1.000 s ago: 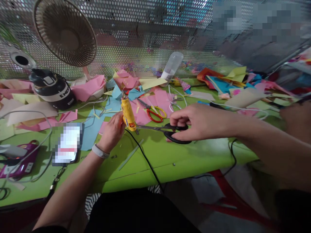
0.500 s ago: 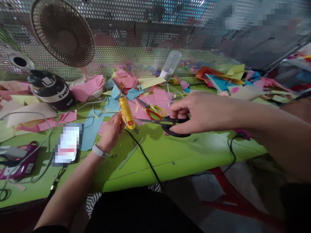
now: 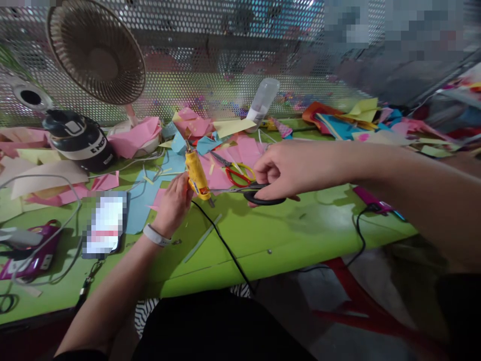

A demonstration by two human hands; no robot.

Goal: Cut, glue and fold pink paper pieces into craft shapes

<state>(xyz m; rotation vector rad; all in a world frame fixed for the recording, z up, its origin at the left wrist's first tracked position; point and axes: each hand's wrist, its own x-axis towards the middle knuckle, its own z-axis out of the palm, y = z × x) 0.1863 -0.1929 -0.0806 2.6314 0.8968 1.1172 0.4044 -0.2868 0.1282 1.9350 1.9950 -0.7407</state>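
Observation:
My left hand (image 3: 174,199) is closed around a yellow hot glue gun (image 3: 197,174), held nose up above the green table. A short grey stub sticks out of the gun's lower end, and its black cord runs down over the table edge. In my right hand (image 3: 280,168) is a pair of black-handled scissors (image 3: 265,199), gripped by the finger loops. The blades point left and reach the lower part of the glue gun; their tips are hidden there. Behind them, a second pair of scissors (image 3: 240,173) with red and yellow handles lies on pink paper.
Left are a phone (image 3: 105,223), a black bottle (image 3: 80,140), a fan (image 3: 97,55) and a purple device (image 3: 32,250). A clear bottle (image 3: 265,98) leans at the back. Scraps of coloured paper (image 3: 143,198) cover the green table (image 3: 233,255); a grey strip (image 3: 203,238) lies in front.
My right hand and the black scissors have shifted slightly left, and the scissor handles have drawn closer together. The glue gun in my left hand has barely moved.

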